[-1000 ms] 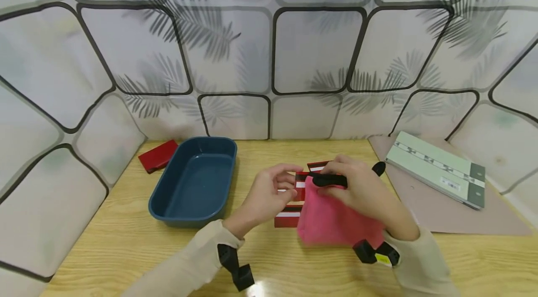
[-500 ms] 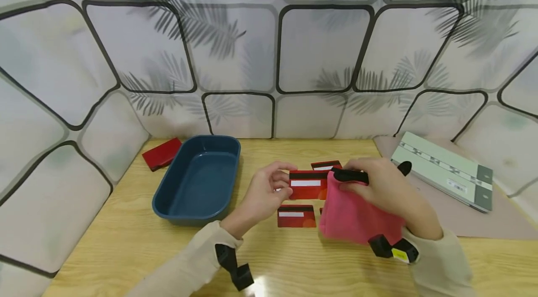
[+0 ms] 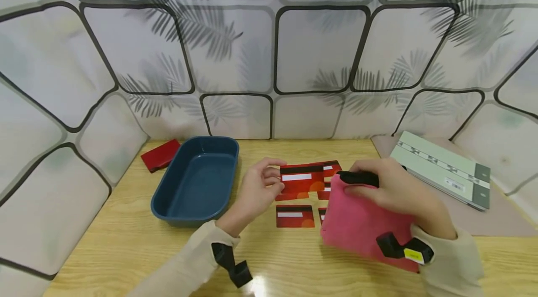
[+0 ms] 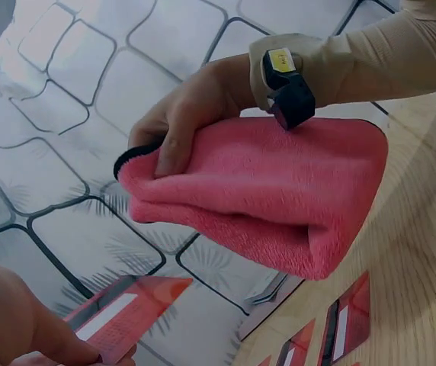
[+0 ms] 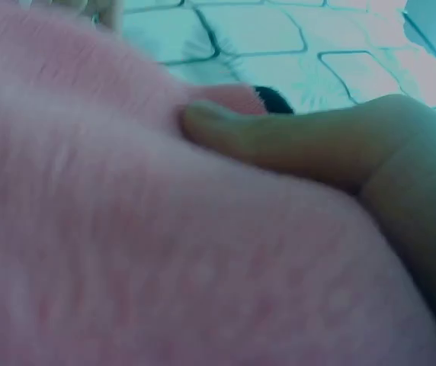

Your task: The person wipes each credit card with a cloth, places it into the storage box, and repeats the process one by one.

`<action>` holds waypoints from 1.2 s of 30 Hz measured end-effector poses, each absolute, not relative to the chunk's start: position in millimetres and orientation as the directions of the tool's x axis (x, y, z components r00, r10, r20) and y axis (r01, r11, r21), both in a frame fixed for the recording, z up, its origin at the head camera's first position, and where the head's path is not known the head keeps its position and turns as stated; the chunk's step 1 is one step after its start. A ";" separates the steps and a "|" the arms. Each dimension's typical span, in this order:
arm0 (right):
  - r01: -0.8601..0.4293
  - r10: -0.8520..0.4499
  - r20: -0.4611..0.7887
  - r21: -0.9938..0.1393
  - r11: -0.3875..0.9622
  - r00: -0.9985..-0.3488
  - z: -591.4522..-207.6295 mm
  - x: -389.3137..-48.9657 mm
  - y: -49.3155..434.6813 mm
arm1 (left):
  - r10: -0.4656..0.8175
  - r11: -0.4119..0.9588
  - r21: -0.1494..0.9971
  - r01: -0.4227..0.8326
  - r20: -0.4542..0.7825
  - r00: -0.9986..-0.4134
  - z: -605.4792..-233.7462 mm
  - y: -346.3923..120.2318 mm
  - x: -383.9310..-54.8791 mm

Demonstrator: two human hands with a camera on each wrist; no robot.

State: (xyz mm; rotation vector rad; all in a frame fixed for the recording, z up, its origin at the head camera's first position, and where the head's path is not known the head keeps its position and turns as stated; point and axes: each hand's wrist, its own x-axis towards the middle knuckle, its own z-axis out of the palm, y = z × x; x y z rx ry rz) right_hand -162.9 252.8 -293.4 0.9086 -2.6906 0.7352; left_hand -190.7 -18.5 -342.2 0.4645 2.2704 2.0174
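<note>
My left hand (image 3: 257,189) pinches a red bank card (image 3: 299,176) by its left edge, black stripe and white strip showing. The same card (image 4: 138,313) tilts upward in the left wrist view. A folded pink plush cloth (image 3: 365,222) with black edging hangs from my right hand (image 3: 395,187), whose thumb and fingers grip its upper edge. Just a narrow gap separates cloth and held card. Several similar cards lie on the table, among them a front one (image 3: 295,216) and a back one (image 3: 334,165); the cloth and held card partly cover others.
Left of the hands stands a blue tray (image 3: 199,187). Behind it lies a dark red flat case or wallet (image 3: 161,154). At the back right a pale green notebook (image 3: 439,168) rests on a pinkish sheet (image 3: 475,218). A patterned curtain (image 3: 235,54) rises behind the table.
The cloth, which covered much of the held card, has slid right off it with my right hand. My left hand has shifted slightly left, and the card's face is now uncovered.
</note>
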 end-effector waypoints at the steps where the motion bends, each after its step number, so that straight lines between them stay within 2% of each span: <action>1: -0.621 -0.522 0.337 -0.406 0.670 -0.784 -292.7 -161.8 251.1 | 0.273 0.090 0.980 0.176 0.146 -0.951 -341.9 -18.4 -190.8; 5: -0.634 -0.540 0.332 -0.410 0.656 -0.774 -292.4 -159.7 241.4 | 0.306 0.055 0.983 0.177 0.152 -0.940 -340.7 -17.3 -190.3; 11: -0.636 -0.501 0.396 -0.404 0.657 -0.770 -297.0 -159.6 224.4 | 0.366 0.028 0.983 0.181 0.159 -0.917 -340.9 -12.3 -189.3; 16: -0.682 -0.529 0.434 -0.395 0.615 -0.729 -304.1 -163.2 211.2 | 0.407 0.042 0.982 0.184 0.152 -0.901 -342.5 -6.3 -186.6; 21: -0.706 -0.546 0.452 -0.380 0.598 -0.705 -310.0 -161.8 208.3 | 0.481 0.059 0.972 0.229 0.174 -0.860 -338.2 -0.8 -182.5; 24: -0.690 -0.521 0.458 -0.393 0.608 -0.720 -311.1 -160.0 209.2 | 0.509 0.063 0.969 0.239 0.174 -0.843 -335.4 1.3 -181.7; 28: -0.674 -0.507 0.452 -0.391 0.627 -0.734 -311.6 -159.2 206.3 | 0.498 0.096 0.964 0.250 0.171 -0.850 -335.6 0.8 -181.5; 36: -0.675 -0.507 0.459 -0.362 0.643 -0.730 -309.3 -158.4 205.0 | 0.512 0.085 0.958 0.274 0.194 -0.837 -334.6 5.9 -179.8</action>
